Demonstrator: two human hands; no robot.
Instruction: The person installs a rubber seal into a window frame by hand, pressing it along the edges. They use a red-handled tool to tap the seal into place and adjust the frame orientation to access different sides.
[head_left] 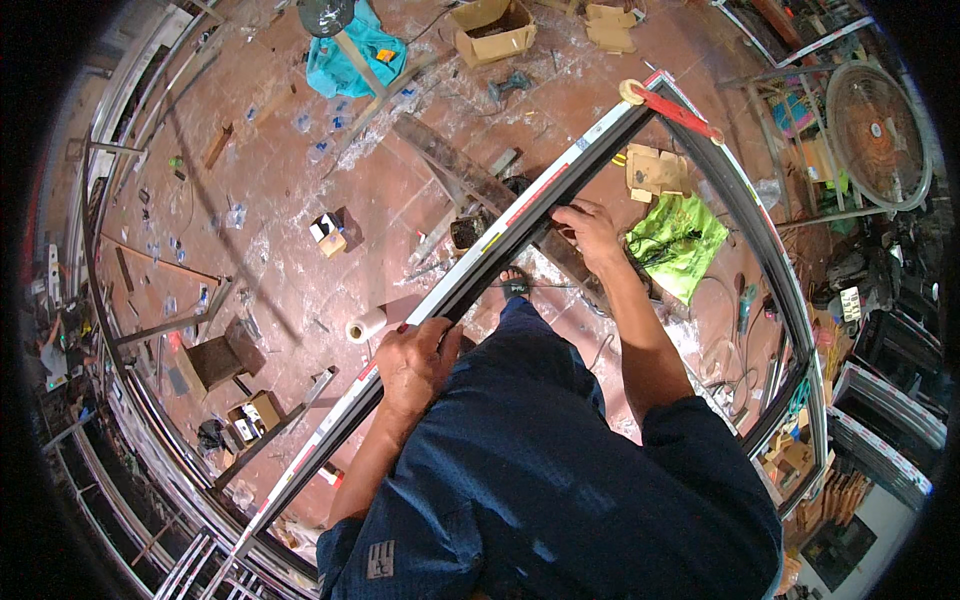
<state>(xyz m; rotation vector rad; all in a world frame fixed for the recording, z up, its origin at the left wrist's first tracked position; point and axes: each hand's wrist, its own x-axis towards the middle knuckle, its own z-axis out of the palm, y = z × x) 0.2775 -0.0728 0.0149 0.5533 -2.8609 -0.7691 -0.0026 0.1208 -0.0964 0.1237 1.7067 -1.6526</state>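
A large metal frame [520, 205] with black inner edges and white, red-marked strips runs diagonally across my body. My left hand [415, 365] is wrapped over its long rail near the middle of the view. Farther up the same rail, my right hand [592, 232] has its fingers bent and pressed against the black inner edge; the fingertips are partly hidden. At the frame's far corner lies a red-handled tool [682, 112] with a pale round end, resting across the two rails. Neither hand touches it.
Wooden beams [450, 160] lie beneath the frame. On the floor are a white roll [366, 325], a yellow-green cloth [685, 245], a teal cloth [350, 60] and an open cardboard box [495, 32]. A round fan [878, 135] stands at the right; metal profiles [115, 370] line the left.
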